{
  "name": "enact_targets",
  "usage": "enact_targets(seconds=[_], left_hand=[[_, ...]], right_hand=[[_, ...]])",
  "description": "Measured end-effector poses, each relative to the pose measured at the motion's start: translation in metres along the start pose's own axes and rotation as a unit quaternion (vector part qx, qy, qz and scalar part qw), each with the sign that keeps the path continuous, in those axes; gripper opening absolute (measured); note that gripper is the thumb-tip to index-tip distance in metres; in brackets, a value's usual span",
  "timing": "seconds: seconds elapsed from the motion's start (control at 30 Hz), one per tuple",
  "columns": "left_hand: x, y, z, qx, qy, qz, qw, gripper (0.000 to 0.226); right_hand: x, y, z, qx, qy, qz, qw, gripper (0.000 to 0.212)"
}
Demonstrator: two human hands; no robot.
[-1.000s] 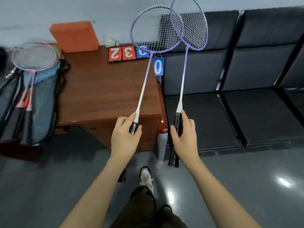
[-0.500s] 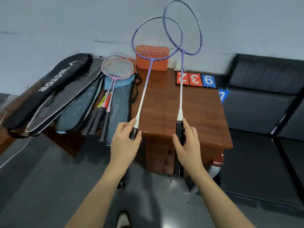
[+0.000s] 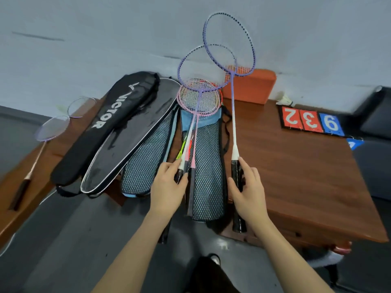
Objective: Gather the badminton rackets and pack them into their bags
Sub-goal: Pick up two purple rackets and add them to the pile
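Honestly, this is early days: nothing looks packed yet, as far as I can tell.

Going left to right. Far left, on a lower bench [image 3: 12, 210], two pale rackets [image 3: 45, 136] lie loose, heads up toward the wall, handles down toward the camera, tilted a bit right at the head end. Those have yet to be gathered.

Next, on the table [image 3: 296, 176], the bags: a black Victor bag [image 3: 103, 127], a grey bag [image 3: 131, 140] partly on top of it, then two mesh bags [image 3: 146, 157]. All run long-ways from the wall toward the table's near edge, fanned out slightly, and I can't see a racket inside any. On the right mesh bag [image 3: 208, 172] a pink racket [image 3: 198, 100] and at least one more lie on top, heads at the wall end, not inside.

Left hand [image 3: 167, 187] has its fingers curled round the black grip of a purple racket [image 3: 202, 70], which leans head up and a little right, over the pink one. Right hand [image 3: 247, 191] pinches the grip of the second purple racket [image 3: 229, 43] between thumb and fingers, nearly upright, head toward the wall, butt hanging below the table edge. The two heads overlap.

Further right: an orange block [image 3: 251, 85], a shuttlecock [image 3: 285, 99] and score cards [image 3: 311, 122].

So what's left is bagging basically everything.
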State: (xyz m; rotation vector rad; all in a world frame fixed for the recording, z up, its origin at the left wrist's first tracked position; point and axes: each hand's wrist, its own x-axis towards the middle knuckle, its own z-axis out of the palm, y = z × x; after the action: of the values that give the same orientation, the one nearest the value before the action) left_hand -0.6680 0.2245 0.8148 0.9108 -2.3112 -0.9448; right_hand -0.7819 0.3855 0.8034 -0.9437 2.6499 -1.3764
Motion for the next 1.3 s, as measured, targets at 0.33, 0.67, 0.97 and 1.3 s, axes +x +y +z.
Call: enact_targets(seconds=[0.33,0.67,0.97,1.3], left_hand=[[0.094,-0.024,0.044,0.040,-0.036,-0.069,0.996,0.050],[0.115,-0.049,0.069,-0.049,-0.114,-0.073,0.990,0.042],[0.141,-0.093,0.068,0.057,-0.275,0.050,0.958,0.058],[0.131,-0.101,0.063,-0.049,-0.283,0.047,0.957,0.064]], right_hand=[[0.077,0.021,0.050,-0.016,-0.029,-0.006,0.999,0.058],[0.086,0.021,0.075,-0.059,-0.022,0.027,0.998,0.058],[0.050,0.002,0.103,-0.070,0.016,0.100,0.992,0.056],[0.051,0.010,0.115,-0.023,-0.024,0.101,0.994,0.056]])
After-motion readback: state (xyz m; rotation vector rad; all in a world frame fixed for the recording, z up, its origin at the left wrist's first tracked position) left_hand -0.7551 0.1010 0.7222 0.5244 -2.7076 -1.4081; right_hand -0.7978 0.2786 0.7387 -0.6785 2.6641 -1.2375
